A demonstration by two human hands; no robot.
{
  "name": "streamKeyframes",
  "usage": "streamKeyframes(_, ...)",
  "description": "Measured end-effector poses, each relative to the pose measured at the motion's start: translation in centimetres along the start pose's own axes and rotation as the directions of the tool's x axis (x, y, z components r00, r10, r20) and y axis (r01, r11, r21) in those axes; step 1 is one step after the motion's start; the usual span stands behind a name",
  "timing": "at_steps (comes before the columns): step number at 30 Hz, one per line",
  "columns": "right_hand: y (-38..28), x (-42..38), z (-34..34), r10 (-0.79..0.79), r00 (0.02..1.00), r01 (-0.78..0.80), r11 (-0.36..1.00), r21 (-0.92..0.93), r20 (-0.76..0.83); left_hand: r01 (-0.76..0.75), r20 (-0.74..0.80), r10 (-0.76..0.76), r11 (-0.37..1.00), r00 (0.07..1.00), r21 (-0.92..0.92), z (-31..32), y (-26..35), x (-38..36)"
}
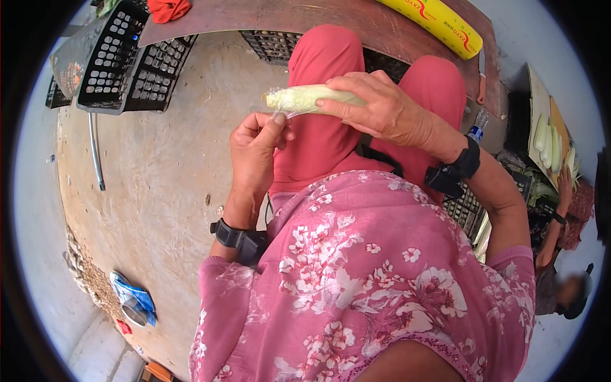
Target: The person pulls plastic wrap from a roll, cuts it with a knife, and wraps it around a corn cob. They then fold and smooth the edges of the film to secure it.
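My right hand (pixel 388 105) is wrapped around a pale ear of corn (pixel 296 99), held level above my knees. Clear plastic film (pixel 289 113) clings to the ear's left end. At that end my left hand (pixel 258 137) has thumb and fingers pinched together on the loose edge of the film, just below the ear. My right palm and fingers hide the ear's right end.
A yellow roll (pixel 439 25) and a knife (pixel 481 79) lie on the low table (pixel 254 14) ahead. Black crates (pixel 149 70) stand at the left. More pale ears (pixel 550 143) rest on a board at the right, near another person's hand (pixel 565 188).
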State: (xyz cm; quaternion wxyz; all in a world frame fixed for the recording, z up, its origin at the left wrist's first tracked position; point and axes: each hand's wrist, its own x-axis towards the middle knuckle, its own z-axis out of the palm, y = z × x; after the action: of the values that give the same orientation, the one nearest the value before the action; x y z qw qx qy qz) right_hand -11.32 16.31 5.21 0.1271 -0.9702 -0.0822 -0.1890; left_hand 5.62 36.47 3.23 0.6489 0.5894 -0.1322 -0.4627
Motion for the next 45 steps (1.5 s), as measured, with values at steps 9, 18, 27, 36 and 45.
streamKeyframes(9,-0.4,0.0,0.0,0.036,0.997,-0.037,0.999,0.027,0.062,0.058,0.097,-0.022,0.917,0.995,-0.394,0.7,0.0,-0.8)
streamKeyframes(18,-0.5,0.1,-0.4,0.007,0.997,-0.007,1.0,-0.007,0.079,-0.106,-0.013,0.108,0.99,0.994,0.096,-0.6,-1.6,-0.1)
streamKeyframes(27,-0.7,0.2,-0.4,0.04,0.995,-0.041,0.999,0.013,0.095,-0.184,-0.138,0.19,0.982,0.972,0.054,-2.2,-4.8,3.7)
streamKeyframes(36,-0.9,0.9,-0.8,0.066,0.986,-0.07,0.997,0.018,0.15,-0.171,-0.122,0.176,0.984,0.977,0.054,-2.5,-2.3,3.1)
streamKeyframes(45,-1.1,0.9,-1.1,0.083,0.984,-0.088,0.996,0.024,0.159,-0.103,0.047,0.108,0.99,0.993,-0.096,-1.2,-1.9,1.8)
